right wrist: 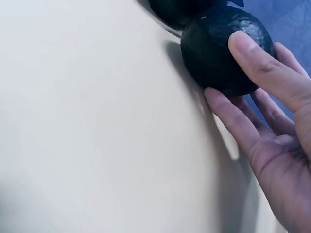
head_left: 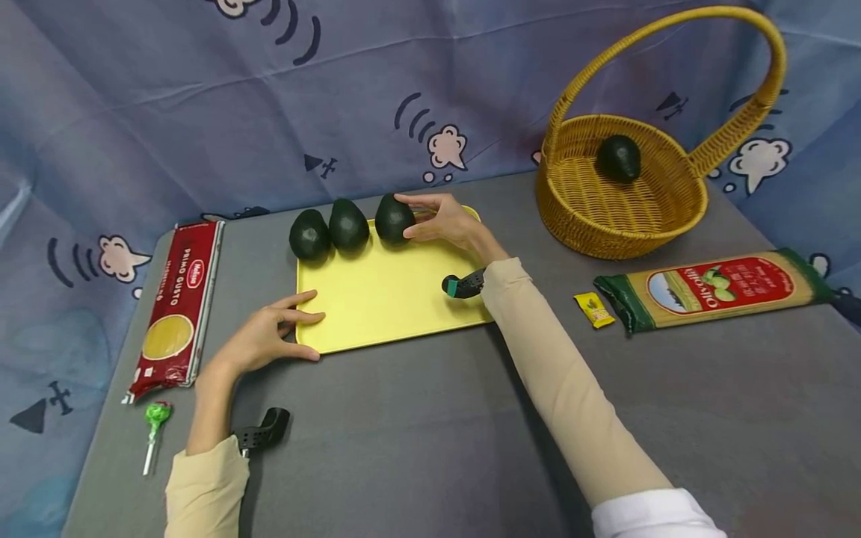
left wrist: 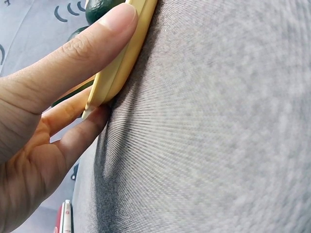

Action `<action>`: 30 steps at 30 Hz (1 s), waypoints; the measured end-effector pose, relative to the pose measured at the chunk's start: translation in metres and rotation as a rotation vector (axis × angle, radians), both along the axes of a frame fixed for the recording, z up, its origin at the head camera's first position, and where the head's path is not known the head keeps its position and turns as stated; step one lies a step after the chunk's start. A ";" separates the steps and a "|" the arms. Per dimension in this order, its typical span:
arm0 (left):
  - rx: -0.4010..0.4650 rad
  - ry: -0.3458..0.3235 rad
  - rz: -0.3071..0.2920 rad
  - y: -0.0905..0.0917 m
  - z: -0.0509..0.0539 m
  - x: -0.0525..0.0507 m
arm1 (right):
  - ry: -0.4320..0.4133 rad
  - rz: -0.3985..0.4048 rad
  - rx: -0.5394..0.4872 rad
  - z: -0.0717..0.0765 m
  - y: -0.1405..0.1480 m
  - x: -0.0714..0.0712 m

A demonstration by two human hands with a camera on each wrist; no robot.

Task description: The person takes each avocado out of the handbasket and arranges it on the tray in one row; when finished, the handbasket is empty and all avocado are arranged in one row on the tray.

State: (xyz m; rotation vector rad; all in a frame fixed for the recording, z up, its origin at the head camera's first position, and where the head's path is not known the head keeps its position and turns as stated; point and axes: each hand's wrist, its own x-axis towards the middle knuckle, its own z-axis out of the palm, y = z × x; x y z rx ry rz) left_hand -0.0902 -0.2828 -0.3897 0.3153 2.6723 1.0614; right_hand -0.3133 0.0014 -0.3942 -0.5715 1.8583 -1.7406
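A yellow tray (head_left: 386, 299) lies on the grey table, with a row of dark green avocados along its far edge. My right hand (head_left: 445, 221) holds the rightmost avocado (head_left: 392, 219) between thumb and fingers; the right wrist view shows the thumb on top of this avocado (right wrist: 214, 58). Beside it stand a middle avocado (head_left: 348, 226) and a left avocado (head_left: 309, 236). At the tray's near left corner, my left hand (head_left: 258, 338) grips the rim. In the left wrist view the thumb presses the tray's rim (left wrist: 127, 65), with fingers around the edge.
A wicker basket (head_left: 585, 224) with a tall handle stands at the back right, holding one avocado (head_left: 619, 158). In front of it lie a small yellow packet (head_left: 595, 309) and a green-and-gold pasta pack (head_left: 726, 288). At left are a red pasta pack (head_left: 178, 302) and a lollipop (head_left: 157, 418).
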 end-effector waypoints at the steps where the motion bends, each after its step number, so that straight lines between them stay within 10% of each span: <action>1: 0.000 0.002 0.000 0.000 0.000 0.000 | 0.020 0.001 0.005 0.000 -0.002 0.000; 30: 0.018 0.004 -0.001 0.001 0.003 0.000 | -0.073 0.059 -0.063 0.002 -0.001 0.002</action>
